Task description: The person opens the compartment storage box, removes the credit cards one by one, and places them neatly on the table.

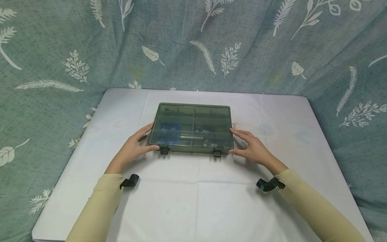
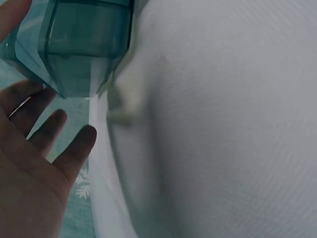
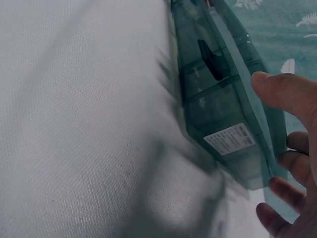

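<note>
A see-through dark green plastic storage box [image 1: 211,116] with a divided interior lies flat on the white table. Two latches [image 1: 164,149] line its front edge, and blue items [image 1: 170,129] with white lettering show through the lid. At the box's left end, my left hand [image 1: 133,146] holds the front corner, thumb in front and fingers along the side. My right hand [image 1: 252,146] grips the opposite corner the same way. The right wrist view shows the thumb on the box's rim and a white printed label [image 3: 230,139]. In the left wrist view, several fingers [image 2: 74,148] spread beside the box.
White cloth covers the table [image 1: 196,205], with creases across it. A blue-green curtain [image 1: 181,43] with white leaf prints hangs behind and at both sides. Black wrist mounts [image 1: 130,181] sit on both sleeves.
</note>
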Demonstrator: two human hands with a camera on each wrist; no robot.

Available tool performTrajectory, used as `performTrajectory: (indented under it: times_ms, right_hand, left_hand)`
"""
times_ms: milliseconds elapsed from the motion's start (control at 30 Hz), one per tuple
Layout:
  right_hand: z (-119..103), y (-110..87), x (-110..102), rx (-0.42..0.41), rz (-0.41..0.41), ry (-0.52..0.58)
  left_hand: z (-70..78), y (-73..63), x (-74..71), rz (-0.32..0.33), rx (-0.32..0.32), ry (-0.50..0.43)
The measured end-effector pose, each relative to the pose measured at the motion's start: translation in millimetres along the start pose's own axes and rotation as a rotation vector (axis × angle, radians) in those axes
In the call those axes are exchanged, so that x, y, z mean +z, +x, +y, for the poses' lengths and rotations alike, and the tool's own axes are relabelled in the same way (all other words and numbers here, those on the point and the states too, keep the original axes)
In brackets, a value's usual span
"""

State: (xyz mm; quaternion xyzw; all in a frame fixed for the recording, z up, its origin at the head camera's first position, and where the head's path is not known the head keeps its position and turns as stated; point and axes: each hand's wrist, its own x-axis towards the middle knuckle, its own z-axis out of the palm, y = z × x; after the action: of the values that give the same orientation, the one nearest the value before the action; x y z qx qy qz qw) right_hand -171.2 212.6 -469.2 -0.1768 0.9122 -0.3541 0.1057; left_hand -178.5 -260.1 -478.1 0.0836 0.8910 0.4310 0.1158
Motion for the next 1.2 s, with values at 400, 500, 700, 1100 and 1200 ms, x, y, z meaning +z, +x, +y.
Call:
performTrajectory:
  times_ms: [400, 500, 700, 1100, 1200]
  right_hand:
    - [-5.6, -2.0, -12.2, -0.040, 0.032, -0.001]
    - [-8.8, -2.1, -17.8, -0.069, 0.043, -0.010]
    - [-15.0, -2.0, -30.0, -0.125, 0.071, 0.006]
    - [-31.9, 1.6, -54.1, -0.160, 0.159, 0.072]
    - [-35.7, 3.0, -60.2, -0.180, 0.190, 0.054]
  left_hand:
    - [6.9, -4.0, -9.7, -0.008, -0.001, 0.000]
    - [8.8, -4.9, -12.2, 0.006, 0.013, -0.007]
    - [16.9, -8.0, -18.7, 0.061, 0.050, -0.044]
    - [37.7, -8.1, -33.3, 0.136, 0.153, -0.048]
    - [42.6, -7.7, -35.9, 0.145, 0.195, -0.033]
